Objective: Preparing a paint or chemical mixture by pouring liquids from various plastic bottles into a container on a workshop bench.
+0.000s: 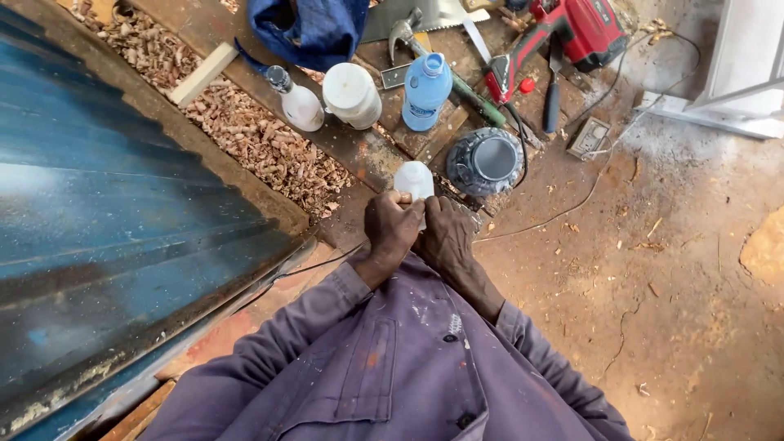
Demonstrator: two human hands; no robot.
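Hands together in front of the chest: left hand point(393, 226) and right hand point(446, 235) both clenched around one small white plastic bottle point(414, 180), its upper part sticking out above the fingers, just beside the counter edge. Counter point(359, 151) is rough wood, strewn with wood shavings point(245, 122). On it, three more bottles: one white spray bottle with dark cap point(296, 101), one white capped jar point(352, 95), one blue water bottle point(426, 91). One round dark container with grey lid point(485, 161) sits near the held bottle. One claw hammer point(403, 34), one hand saw point(425, 15), one red power tool point(572, 31), one screwdriver with dark handle point(553, 98), one blue cloth point(310, 28) at the far end. One wood offcut point(202, 73) lies in the shavings. Blue corrugated sheet point(106, 212) on the left. Dirt floor point(670, 278) on the right, one socket block point(590, 137) on it.
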